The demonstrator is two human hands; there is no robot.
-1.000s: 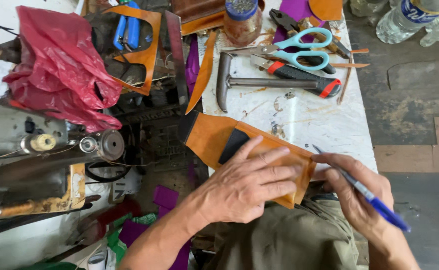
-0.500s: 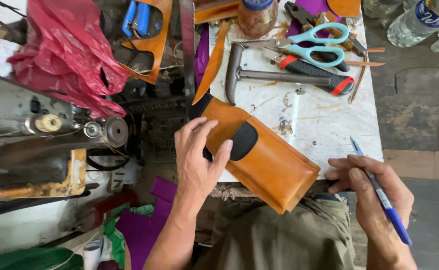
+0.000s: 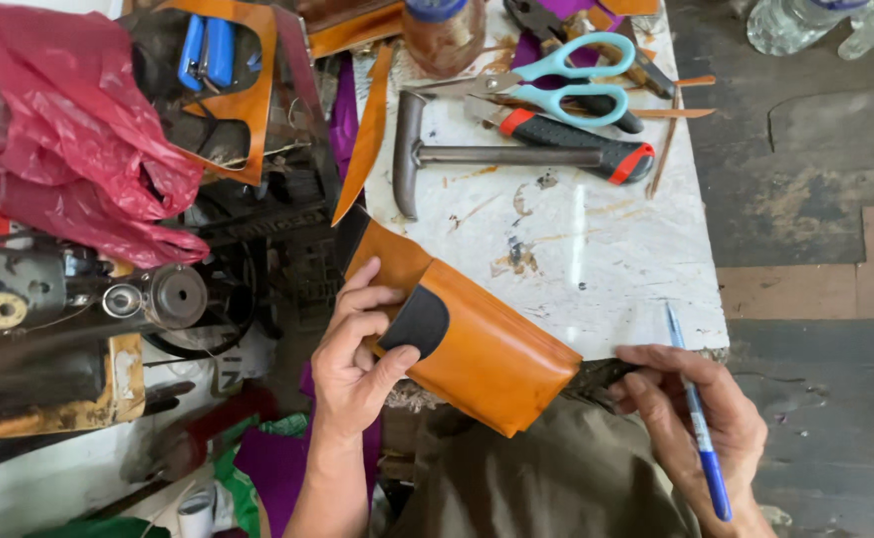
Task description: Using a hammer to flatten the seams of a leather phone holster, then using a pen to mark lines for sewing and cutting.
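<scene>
A: Left hand (image 3: pixel 357 364)?
B: Grips the folded orange leather pouch with black patch (image 3: pixel 467 344), which overhangs the white marble desk (image 3: pixel 606 259) edge.
A: Right hand (image 3: pixel 691 423)?
B: Closed on a blue ballpoint pen (image 3: pixel 696 418), fingers apparently touching the desk edge.
A: Clutter?
B: Black-handled hammer (image 3: pixel 516 157), teal scissors (image 3: pixel 556 80), red plastic bag (image 3: pixel 68 139) left.

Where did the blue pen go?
In the head view, the blue pen is at the lower right, in the right hand, beyond the white table's corner.
</scene>
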